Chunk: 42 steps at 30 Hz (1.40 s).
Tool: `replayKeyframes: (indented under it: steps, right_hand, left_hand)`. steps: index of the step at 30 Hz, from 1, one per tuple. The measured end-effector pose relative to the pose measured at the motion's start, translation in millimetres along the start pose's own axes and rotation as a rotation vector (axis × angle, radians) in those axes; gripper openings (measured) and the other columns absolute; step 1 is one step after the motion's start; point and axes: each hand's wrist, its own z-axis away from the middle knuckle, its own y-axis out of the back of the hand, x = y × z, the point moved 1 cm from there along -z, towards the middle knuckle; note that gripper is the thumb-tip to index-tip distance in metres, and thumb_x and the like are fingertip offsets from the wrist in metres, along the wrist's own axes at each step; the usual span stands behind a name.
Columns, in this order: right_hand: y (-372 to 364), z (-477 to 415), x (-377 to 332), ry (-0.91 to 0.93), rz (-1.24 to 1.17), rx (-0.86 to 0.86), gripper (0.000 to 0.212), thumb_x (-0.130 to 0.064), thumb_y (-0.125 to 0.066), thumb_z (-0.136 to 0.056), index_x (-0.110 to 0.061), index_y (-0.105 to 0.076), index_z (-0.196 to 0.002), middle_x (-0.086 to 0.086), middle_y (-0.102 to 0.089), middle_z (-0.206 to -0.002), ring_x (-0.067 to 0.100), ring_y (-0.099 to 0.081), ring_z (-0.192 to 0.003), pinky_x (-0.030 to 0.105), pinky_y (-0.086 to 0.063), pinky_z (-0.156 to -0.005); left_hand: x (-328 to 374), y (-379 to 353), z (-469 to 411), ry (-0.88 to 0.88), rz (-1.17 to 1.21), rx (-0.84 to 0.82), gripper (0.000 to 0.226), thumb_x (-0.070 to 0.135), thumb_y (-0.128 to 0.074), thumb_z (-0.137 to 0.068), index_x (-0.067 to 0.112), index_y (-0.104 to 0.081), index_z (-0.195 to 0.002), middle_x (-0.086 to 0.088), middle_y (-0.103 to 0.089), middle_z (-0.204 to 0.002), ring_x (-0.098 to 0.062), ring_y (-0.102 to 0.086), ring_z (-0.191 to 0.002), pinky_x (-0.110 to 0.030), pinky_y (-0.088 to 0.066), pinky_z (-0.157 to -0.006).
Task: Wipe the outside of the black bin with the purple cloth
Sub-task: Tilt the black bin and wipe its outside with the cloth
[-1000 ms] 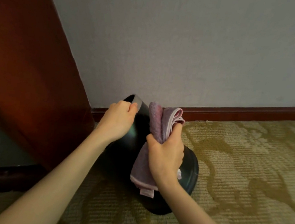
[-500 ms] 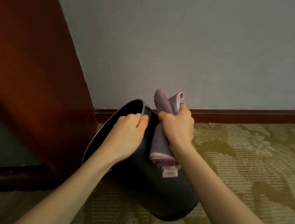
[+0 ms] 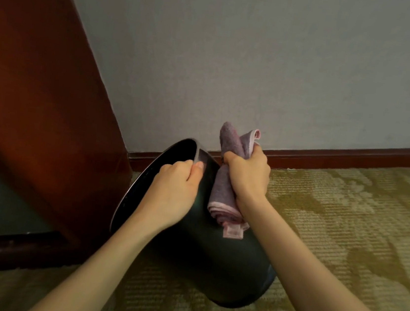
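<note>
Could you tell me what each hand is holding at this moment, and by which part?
The left hand grips the black bin by its rim, thumb on the outside. The right hand grips the folded purple cloth around its middle, against the bin's outer wall.

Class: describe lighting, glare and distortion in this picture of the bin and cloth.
Head view: dim, warm light; black bin almost featureless, faint sheen beside the left hand; purple cloth texture readable; wide-angle distortion tilts the wooden panel and baseboard.
</note>
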Motion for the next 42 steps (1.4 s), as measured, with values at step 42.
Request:
replayKeyframes:
  steps: [42]
  right_hand:
    - [-12,77,12,0.319,-0.413,-0.035,0.042,-0.015,-0.066,-0.069,-0.04,-0.047,-0.097,-0.014,-0.059,-0.09,-0.003,-0.06,-0.082,0.009,-0.046,-0.064]
  left_hand:
    - [-6,-18,-58,0.385,0.461,-0.202,0.036,0.02,-0.041,-0.094,0.019,-0.057,-0.062,0.001,-0.06,-0.06,-0.008,-0.06,-0.054,-0.017,-0.046,-0.048]
